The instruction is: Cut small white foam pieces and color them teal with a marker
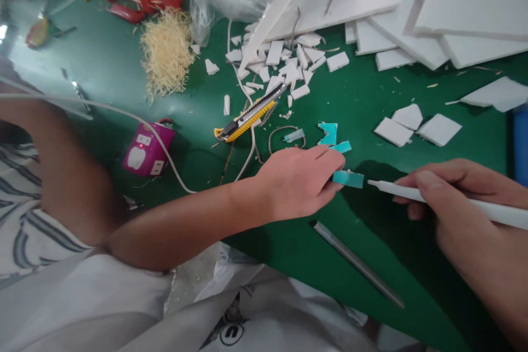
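My left hand (303,180) is closed, pinching a small teal foam piece (348,179) whose end sticks out past the fingers to the right. Beside those fingers lie a notched teal scrap (329,133) and a smaller teal strip (342,147). In my right hand (454,192) is a slim white pen-like tool (406,191). Its narrow tip points left, just short of the teal piece, with a small gap between them. A loop of thin cord (270,140) with a short translucent tube (294,136) rests above my left hand.
A yellow utility knife (249,114) lies near white foam scraps (289,69). Foam boards (474,0) are stacked behind. A metal tube (358,264) lies near the front edge. Left are toothpicks (167,55), a purple socket box (148,149), a cable (124,111) and another person's arm (74,170).
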The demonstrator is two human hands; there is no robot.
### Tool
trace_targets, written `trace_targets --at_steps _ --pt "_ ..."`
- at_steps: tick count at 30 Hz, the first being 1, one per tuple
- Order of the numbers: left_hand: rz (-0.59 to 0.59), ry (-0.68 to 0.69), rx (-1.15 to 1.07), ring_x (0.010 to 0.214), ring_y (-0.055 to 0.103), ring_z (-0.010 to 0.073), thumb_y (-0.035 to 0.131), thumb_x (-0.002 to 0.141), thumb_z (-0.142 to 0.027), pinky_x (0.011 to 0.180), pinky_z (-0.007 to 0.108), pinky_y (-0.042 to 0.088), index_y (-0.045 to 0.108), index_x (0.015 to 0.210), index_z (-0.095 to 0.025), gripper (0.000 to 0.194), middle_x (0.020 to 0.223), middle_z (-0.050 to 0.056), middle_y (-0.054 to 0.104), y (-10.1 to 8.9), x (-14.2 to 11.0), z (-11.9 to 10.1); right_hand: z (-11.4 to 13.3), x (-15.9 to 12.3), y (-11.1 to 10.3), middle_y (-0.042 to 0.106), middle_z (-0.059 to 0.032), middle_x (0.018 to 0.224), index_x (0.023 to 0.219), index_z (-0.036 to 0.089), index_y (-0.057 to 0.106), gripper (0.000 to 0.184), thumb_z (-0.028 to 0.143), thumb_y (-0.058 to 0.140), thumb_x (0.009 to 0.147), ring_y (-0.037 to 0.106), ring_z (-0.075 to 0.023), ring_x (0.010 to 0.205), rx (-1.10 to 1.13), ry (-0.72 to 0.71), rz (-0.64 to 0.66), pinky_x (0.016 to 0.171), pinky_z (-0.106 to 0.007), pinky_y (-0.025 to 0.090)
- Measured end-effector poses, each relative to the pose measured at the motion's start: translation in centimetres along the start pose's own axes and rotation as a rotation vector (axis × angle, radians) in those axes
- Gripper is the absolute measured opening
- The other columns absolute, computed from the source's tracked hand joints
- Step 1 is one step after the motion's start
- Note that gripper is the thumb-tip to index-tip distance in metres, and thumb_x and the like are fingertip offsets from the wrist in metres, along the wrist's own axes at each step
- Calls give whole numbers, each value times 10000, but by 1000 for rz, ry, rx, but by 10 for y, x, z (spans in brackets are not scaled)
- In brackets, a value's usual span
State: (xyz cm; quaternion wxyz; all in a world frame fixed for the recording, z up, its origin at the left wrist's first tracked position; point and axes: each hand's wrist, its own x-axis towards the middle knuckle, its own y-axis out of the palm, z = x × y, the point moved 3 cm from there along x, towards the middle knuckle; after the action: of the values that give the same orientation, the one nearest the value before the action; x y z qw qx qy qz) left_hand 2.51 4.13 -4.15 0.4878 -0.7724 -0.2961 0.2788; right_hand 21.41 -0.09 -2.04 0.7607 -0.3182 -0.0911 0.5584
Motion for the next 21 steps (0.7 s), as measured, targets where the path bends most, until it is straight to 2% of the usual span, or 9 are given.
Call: trace_targets --at_steps 4,8,12,17,21 --pt "11 -2 -11 699 617 157 464 977 -340 598 274 411 594 1016 -196 198 791 -9 638 0 0 0 2 1 2 659 -12 605 616 299 666 162 295 595 761 546 -162 514 -48 -6 -8 401 -315 223" --pt "12 -5 -14 704 614 159 469 976 -340 599 276 407 596 1021 -192 200 797 -6 638 0 0 0 0 2 4 670 -1 614 611 291 657 164 287 606 767 560 -152 515 -25 -2 -5 423 -301 319" --pt "16 -5 -19 709 616 153 475 971 -325 603 268 410 594 1020 -194 184 793 -8 637 -1 0 0 -2 0 2 639 25 574 634 295 680 160 298 623 784 577 -137 533 34 -44 31 528 -281 456" --pt "12 -4 -19 710 613 149 477 970 -322 608 259 409 591 1019 -193 179 800 -5 637 0 0 0 0 -1 -1 663 16 606 620 296 672 180 304 632 795 588 -136 545 17 -33 27 541 -279 473" --pt "-5 2 -26 705 605 151 485 967 -320 605 263 403 594 1011 -190 175 801 -3 639 0 -1 0 2 0 3 655 4 586 638 311 686 152 328 626 776 598 -173 549 20 -28 33 543 -319 499"
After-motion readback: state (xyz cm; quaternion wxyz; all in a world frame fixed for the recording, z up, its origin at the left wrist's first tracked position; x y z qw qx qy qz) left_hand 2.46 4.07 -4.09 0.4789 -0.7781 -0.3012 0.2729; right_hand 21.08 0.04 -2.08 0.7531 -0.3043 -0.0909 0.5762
